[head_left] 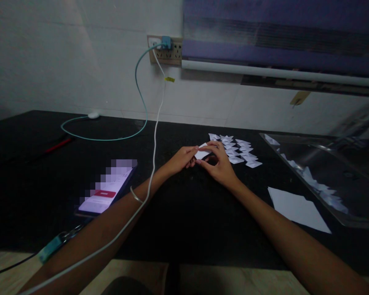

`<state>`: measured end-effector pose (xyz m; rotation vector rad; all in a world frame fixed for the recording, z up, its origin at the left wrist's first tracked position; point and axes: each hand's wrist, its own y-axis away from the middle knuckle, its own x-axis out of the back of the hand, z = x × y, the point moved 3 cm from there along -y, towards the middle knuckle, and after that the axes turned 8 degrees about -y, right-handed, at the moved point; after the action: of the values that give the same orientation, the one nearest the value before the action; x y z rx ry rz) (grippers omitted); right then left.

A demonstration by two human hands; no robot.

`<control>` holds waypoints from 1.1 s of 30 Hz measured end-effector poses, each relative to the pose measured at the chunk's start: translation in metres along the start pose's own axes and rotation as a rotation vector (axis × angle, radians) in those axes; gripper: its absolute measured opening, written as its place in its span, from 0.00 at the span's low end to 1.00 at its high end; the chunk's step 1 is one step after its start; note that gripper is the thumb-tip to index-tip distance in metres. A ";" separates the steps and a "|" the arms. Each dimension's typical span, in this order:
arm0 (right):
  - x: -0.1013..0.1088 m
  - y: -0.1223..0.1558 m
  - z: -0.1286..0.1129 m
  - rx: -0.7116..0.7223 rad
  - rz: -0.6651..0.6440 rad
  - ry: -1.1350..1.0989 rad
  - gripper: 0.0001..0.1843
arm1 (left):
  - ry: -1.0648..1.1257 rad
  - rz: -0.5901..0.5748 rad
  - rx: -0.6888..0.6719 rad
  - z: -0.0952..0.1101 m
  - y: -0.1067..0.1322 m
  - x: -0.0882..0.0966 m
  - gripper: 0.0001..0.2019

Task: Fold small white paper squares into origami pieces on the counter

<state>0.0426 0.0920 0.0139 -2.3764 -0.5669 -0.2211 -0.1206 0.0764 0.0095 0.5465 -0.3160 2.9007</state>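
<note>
Folded paper (202,153): long axis rising rightward, between left hand (182,159), right hand (219,164).

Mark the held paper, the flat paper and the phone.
Held paper (202,154): head view, its white upper face.
Flat paper (297,209): head view, middle of its top.
Phone (110,188): head view, lit screen.

- White paper piece (202,153): edges partly covered by the fingers of the left hand (183,158) and right hand (220,163); fold lines too small to tell.
- Smartphone (103,200): screen partly obscured by pixel blocks; small text illegible.
- Folded papers (321,189) at the sink (336,166): overlapping; count indeterminable.
- Faucet (358,133): blurred.
- Purple roller blind (264,24): cut off by top and right edges.
- White cable (155,139): lower end outside the bottom edge.
</note>
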 end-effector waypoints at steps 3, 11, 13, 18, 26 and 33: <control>0.001 0.000 0.003 0.006 0.013 0.033 0.10 | 0.060 0.004 0.015 -0.004 -0.004 0.000 0.16; 0.002 -0.001 0.000 0.135 0.056 0.193 0.05 | 0.102 -0.061 -0.010 -0.007 -0.005 0.000 0.13; 0.003 -0.002 -0.002 0.167 0.057 0.208 0.05 | 0.103 -0.082 -0.022 -0.005 -0.004 0.000 0.14; 0.004 -0.003 -0.007 0.185 0.071 0.201 0.06 | 0.156 -0.105 -0.041 -0.007 -0.006 0.001 0.16; 0.004 -0.004 -0.004 0.164 0.093 0.147 0.05 | 0.135 -0.157 -0.059 -0.007 -0.004 -0.002 0.17; 0.007 -0.005 -0.003 0.169 0.117 0.145 0.04 | -0.007 -0.191 -0.057 0.001 0.002 -0.004 0.22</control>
<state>0.0468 0.0956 0.0210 -2.2005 -0.3625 -0.2800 -0.1169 0.0740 0.0081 0.5459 -0.3276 2.6980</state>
